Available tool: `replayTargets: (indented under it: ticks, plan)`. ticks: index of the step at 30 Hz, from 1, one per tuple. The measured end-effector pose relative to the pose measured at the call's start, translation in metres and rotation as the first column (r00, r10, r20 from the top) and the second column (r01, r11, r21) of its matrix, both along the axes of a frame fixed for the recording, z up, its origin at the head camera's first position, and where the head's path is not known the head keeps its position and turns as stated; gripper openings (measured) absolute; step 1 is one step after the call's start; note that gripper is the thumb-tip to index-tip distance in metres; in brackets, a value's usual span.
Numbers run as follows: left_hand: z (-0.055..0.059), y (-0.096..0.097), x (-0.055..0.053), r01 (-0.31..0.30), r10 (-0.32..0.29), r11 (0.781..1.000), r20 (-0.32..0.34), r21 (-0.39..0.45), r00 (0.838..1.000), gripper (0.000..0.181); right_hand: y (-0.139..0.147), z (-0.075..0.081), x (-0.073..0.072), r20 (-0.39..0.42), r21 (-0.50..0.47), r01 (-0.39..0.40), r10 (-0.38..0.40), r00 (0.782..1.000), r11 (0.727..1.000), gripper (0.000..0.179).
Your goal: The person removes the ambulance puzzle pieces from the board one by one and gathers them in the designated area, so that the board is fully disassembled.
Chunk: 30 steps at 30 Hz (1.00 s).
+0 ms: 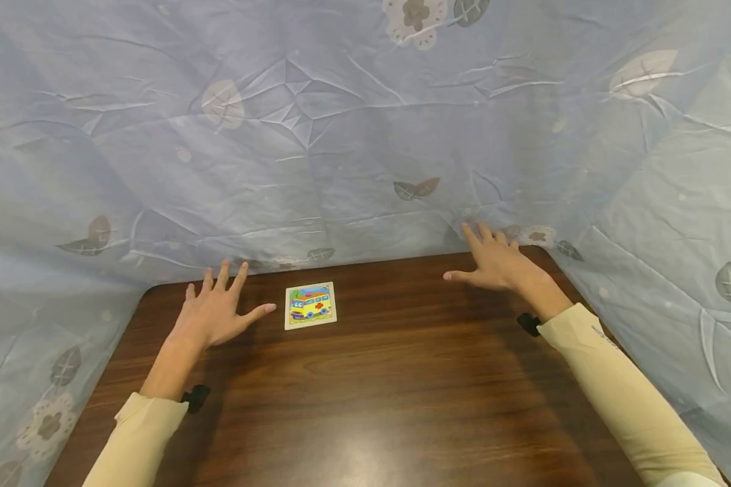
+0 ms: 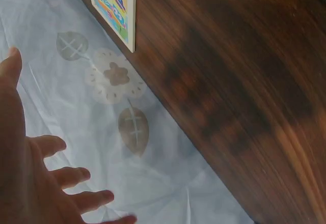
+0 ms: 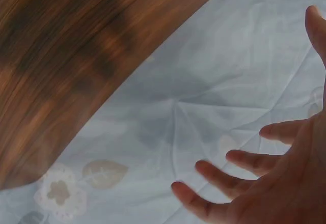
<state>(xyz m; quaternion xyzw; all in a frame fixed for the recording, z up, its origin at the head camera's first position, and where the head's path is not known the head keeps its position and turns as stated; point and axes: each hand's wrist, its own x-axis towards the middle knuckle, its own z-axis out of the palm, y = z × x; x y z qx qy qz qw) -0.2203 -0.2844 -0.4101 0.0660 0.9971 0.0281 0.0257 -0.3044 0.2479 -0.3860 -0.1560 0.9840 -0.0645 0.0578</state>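
Note:
A small square picture puzzle (image 1: 311,306) with a yellow ambulance on it and a pale frame lies toward the back of the dark wooden table (image 1: 365,379). My left hand (image 1: 210,314) hovers to the left of it, fingers spread, the thumb pointing toward the puzzle's edge. In the left wrist view the puzzle (image 2: 113,10) shows at the top, apart from the fingers. Over the table's back right corner, my right hand (image 1: 493,260) is held out with spread fingers and holds nothing. The right wrist view has only the hand (image 3: 265,178), table and cloth.
A pale blue cloth (image 1: 353,135) printed with leaves and flowers hangs behind the table and along both sides, close to its edges. Dark straps with a black piece (image 1: 196,398) sit at the wrists. Light glares off the table's front middle.

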Motion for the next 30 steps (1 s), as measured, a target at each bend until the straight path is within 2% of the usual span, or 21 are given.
replayTargets:
  ticks: [8, 14, 22, 26, 30]
  plan:
    - [-0.009, 0.011, -0.005, 0.062, -0.054, 0.996, -0.127, 0.058, 0.990, 0.099, -0.021, 0.002, 0.002, -0.024, -0.095, -0.122, 0.121, 0.992, 0.988, 0.097]
    - [-0.015, 0.024, -0.013, 0.105, -0.090, 0.990, -0.153, 0.096, 0.984, 0.082, -0.042, 0.007, 0.000, -0.035, -0.145, -0.176, 0.172, 0.984, 0.974, 0.078]
    - [-0.026, 0.039, -0.021, 0.142, -0.132, 0.983, -0.093, 0.116, 0.987, 0.081, -0.074, 0.010, -0.005, -0.082, -0.184, -0.296, 0.286, 0.955, 0.937, 0.055]
    - [-0.034, 0.046, -0.024, 0.150, -0.143, 0.982, -0.066, 0.118, 0.987, 0.085, -0.091, 0.007, -0.005, -0.062, -0.217, -0.317, 0.311, 0.949, 0.924, 0.052]
    - [-0.046, 0.051, -0.022, 0.143, -0.141, 0.981, -0.025, 0.131, 0.990, 0.088, -0.109, 0.002, -0.004, -0.016, -0.245, -0.334, 0.340, 0.940, 0.910, 0.050]
